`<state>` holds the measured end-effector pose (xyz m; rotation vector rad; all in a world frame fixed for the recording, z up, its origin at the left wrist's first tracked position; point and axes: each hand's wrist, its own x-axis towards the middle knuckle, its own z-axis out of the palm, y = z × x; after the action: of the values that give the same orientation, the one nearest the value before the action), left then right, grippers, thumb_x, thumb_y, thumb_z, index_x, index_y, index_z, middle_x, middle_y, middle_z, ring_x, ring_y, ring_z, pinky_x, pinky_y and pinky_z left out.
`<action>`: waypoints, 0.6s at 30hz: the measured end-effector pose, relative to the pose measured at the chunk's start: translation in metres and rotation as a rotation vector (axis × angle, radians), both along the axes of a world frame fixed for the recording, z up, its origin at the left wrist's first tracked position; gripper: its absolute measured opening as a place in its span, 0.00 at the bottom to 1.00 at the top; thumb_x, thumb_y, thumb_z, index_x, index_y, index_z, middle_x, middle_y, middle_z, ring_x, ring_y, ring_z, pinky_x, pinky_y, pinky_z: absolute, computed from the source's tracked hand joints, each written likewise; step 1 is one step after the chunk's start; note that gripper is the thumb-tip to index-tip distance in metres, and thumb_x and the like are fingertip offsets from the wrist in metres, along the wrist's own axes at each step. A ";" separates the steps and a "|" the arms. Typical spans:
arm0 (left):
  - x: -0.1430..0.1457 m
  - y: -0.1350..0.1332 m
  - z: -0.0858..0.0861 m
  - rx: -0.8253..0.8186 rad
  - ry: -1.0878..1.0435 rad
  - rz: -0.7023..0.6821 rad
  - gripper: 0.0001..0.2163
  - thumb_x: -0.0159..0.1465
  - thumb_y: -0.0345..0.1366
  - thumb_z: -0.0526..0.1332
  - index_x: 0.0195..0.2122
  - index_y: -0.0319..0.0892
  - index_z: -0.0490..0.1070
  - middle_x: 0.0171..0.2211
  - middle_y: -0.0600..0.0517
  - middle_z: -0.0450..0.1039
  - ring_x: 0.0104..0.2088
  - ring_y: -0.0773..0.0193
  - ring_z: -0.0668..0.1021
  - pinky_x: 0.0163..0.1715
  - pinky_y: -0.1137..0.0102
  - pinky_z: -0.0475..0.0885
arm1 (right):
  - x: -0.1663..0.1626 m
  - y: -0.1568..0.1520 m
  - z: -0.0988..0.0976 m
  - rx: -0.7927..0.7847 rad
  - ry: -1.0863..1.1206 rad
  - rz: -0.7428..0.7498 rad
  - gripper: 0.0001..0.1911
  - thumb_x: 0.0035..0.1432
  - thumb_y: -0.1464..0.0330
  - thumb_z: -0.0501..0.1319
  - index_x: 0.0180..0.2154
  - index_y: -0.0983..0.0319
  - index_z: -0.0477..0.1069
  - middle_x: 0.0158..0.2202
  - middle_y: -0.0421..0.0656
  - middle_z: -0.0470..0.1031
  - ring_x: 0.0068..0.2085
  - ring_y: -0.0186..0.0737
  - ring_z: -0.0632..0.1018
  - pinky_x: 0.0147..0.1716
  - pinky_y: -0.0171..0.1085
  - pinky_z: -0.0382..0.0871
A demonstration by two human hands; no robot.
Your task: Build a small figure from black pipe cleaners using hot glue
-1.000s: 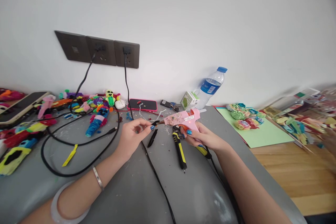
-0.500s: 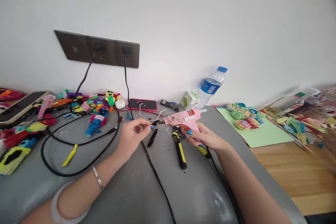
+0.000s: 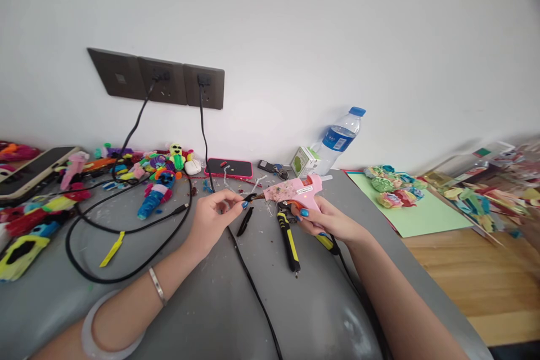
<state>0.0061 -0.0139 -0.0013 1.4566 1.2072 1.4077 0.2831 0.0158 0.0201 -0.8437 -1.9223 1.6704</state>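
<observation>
My right hand point(image 3: 323, 218) is wrapped round the handle of a pink hot glue gun point(image 3: 291, 191), whose nozzle points left. A small black fuzzy piece point(image 3: 250, 197) is pinched between the thumb and fingers of my left hand point(image 3: 219, 214). The nozzle tip meets or nearly meets this piece; I cannot tell if they touch. Just below lies another black fuzzy strip point(image 3: 245, 221) on the grey table point(image 3: 202, 304). Pliers with black and yellow handles point(image 3: 289, 242) rest under the glue gun, partly hidden by it and my right hand.
Colourful pipe-cleaner figures point(image 3: 156, 191) and black cables point(image 3: 105, 280) cover the left side. Behind my hands are a pink-edged phone point(image 3: 230, 167), keys point(image 3: 280, 171), a small box point(image 3: 304, 161) and a water bottle point(image 3: 340, 140). Crepe flowers point(image 3: 394, 185) lie on green paper point(image 3: 417, 219) at right.
</observation>
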 end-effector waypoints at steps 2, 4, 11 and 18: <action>0.000 0.000 0.001 0.001 0.003 -0.001 0.06 0.56 0.37 0.67 0.28 0.41 0.79 0.27 0.50 0.79 0.25 0.66 0.71 0.26 0.72 0.66 | -0.001 0.000 0.001 0.004 -0.003 -0.004 0.22 0.64 0.49 0.59 0.30 0.60 0.62 0.14 0.30 0.54 0.18 0.29 0.52 0.18 0.32 0.47; 0.001 -0.001 0.001 0.003 0.004 -0.002 0.06 0.56 0.37 0.67 0.28 0.41 0.79 0.27 0.50 0.79 0.25 0.66 0.71 0.26 0.72 0.66 | -0.001 -0.001 0.002 0.008 -0.008 -0.006 0.23 0.64 0.49 0.59 0.29 0.60 0.61 0.14 0.30 0.54 0.18 0.29 0.52 0.18 0.32 0.47; 0.000 0.000 -0.001 0.004 -0.003 0.000 0.06 0.56 0.37 0.67 0.29 0.41 0.79 0.27 0.50 0.78 0.26 0.66 0.72 0.26 0.72 0.66 | 0.001 0.000 0.003 0.023 0.011 -0.003 0.19 0.67 0.53 0.57 0.35 0.62 0.65 0.14 0.30 0.56 0.18 0.29 0.53 0.19 0.32 0.49; 0.000 0.000 -0.003 0.004 0.001 0.000 0.06 0.56 0.38 0.67 0.29 0.41 0.79 0.27 0.51 0.79 0.25 0.66 0.72 0.26 0.72 0.66 | 0.004 0.001 -0.001 0.053 0.034 0.012 0.20 0.67 0.52 0.57 0.38 0.63 0.68 0.14 0.30 0.57 0.18 0.29 0.54 0.19 0.32 0.50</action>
<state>0.0062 -0.0137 -0.0038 1.4607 1.2055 1.4099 0.2875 0.0168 0.0193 -0.7799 -1.9437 1.6224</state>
